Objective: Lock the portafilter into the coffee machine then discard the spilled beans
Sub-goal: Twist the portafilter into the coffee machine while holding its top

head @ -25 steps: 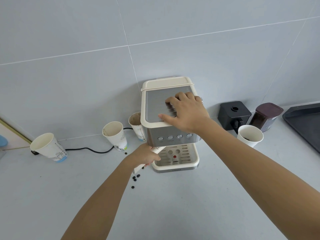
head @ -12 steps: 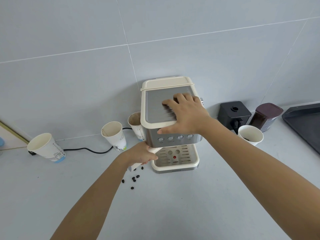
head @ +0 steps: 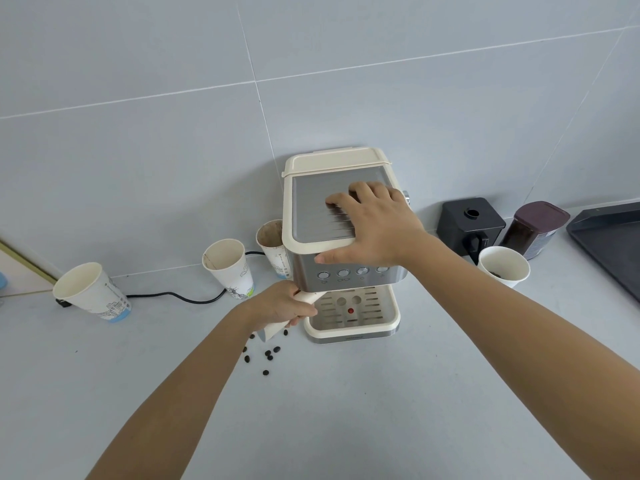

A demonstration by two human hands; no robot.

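Pale grey counter [head: 363,410] running into a grey tiled wall [head: 138,81], and the near stretch of it is wide open. Far left, a paper cup [head: 91,292] leans over; next along, a second cup [head: 230,268] stands upright, a black power cable [head: 173,296] snaking behind it, and a third, coffee-stained cup [head: 273,249] sits tight against the machine's left side. Spilled beans [head: 265,355] lie scattered on the counter just below the left hand [head: 280,304], whose grip is wrapped around the cream portafilter handle [head: 306,299]; the handle angles out leftward from under the machine's front, its head hidden beneath. The coffee machine [head: 346,271], cream and steel, backs onto the wall, drip tray [head: 353,315] showing a red dot. The right hand [head: 372,230] lies flat on its top, fingers spread, grasping nothing. Further right, well apart: a black box-shaped appliance [head: 469,223], a dark-lidded jar of coffee [head: 533,228], a white cup [head: 504,266] holding a few beans, and a dark tray [head: 609,244] at the edge.
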